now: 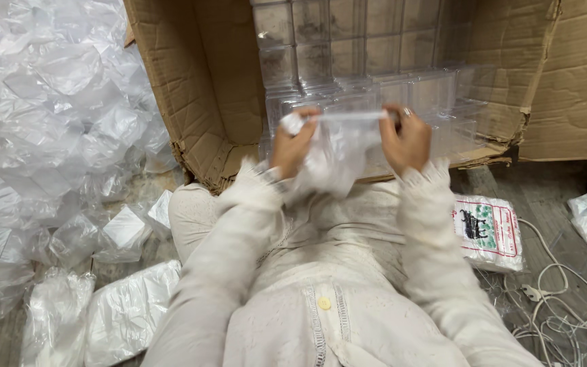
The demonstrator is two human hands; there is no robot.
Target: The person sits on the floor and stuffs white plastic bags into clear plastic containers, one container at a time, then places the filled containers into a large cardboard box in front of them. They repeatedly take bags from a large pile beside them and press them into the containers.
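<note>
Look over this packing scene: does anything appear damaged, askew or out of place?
Yes. The cardboard box is torn and ragged along its front edge. A white cable lies tangled on the floor at the right. Both hands, left hand and right hand, hold a clear plastic case level.

Your counts at hand

Beyond your two hands: one cardboard box (198,81). Right of them: one printed packet stack (489,231), one white cable (558,299).
</note>
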